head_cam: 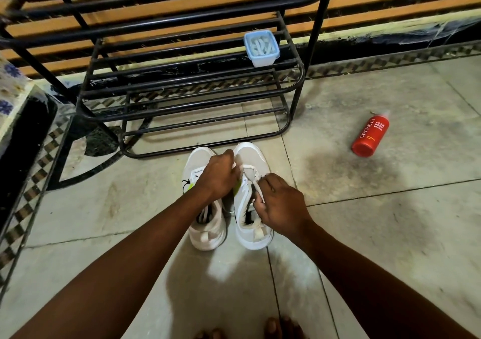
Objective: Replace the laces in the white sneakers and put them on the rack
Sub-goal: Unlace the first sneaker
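Both hands over the right sneaker (252, 198) — left fingers (232, 162) and right fingers (261, 200) pinching its lace (247, 168).

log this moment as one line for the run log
stage: lacing | left hand: pinching lace | right hand: pinching lace | right sneaker: being worked | left sneaker: on floor | rack: no shoes

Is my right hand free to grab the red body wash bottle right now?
Probably not: the right hand pinches the right sneaker's lace. The bottle lies unobstructed on the floor.
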